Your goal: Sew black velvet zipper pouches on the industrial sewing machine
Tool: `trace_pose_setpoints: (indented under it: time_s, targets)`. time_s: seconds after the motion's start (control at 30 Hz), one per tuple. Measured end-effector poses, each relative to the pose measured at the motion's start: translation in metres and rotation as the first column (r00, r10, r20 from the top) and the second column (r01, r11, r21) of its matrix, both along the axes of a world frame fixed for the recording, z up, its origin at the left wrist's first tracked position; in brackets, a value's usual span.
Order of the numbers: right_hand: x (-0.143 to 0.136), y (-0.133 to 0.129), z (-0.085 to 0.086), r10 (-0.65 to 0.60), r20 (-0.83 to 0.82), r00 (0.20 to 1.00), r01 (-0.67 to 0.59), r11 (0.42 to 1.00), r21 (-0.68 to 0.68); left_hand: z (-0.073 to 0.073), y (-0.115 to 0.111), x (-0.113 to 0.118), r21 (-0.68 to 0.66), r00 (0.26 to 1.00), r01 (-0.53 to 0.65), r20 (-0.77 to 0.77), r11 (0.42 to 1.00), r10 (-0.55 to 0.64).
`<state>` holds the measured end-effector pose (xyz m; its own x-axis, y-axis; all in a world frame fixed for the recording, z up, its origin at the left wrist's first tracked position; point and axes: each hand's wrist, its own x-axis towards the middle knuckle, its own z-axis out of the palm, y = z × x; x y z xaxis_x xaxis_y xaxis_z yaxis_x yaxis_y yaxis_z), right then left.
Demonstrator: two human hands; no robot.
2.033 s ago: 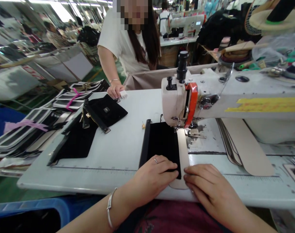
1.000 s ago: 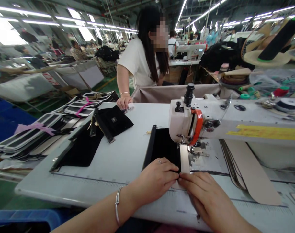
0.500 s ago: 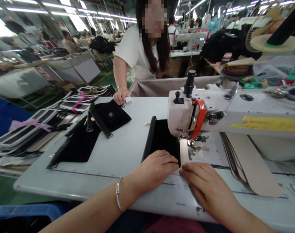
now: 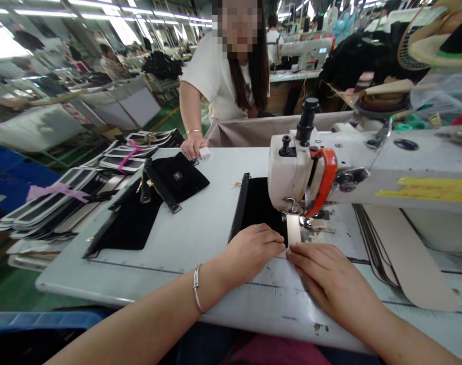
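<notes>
A black fabric panel (image 4: pixel 258 203) and a beige strip (image 4: pixel 293 230) lie on a white table (image 4: pixel 192 228), their far ends partly hidden by a sewing machine's head (image 4: pixel 291 175). The left hand (image 4: pixel 249 253) rests fingers together on the panel; the right hand's (image 4: pixel 329 276) fingertips meet the strip's near end. With both undersides hidden, whether either grip pinches anything cannot be told.
</notes>
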<state>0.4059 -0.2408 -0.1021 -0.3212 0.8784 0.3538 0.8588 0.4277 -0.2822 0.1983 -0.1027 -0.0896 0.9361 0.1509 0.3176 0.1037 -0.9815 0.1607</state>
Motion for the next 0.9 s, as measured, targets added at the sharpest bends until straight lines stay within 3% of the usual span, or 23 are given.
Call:
trace_pose_setpoints:
  time_s: [0.43, 0.9]
  targets:
    - [0.008, 0.027, -0.001, -0.045, 0.101, 0.994, 0.047, 0.999, -0.016, 0.0, 0.023, 0.016, -0.062, 0.99, -0.097, -0.108, 0.993, 0.09]
    - [0.006, 0.039, -0.01, -0.139, 0.146, 0.979, 0.134, 0.99, 0.045, -0.012, 0.032, 0.028, -0.049, 0.964, -0.255, 0.071, 0.966, 0.258]
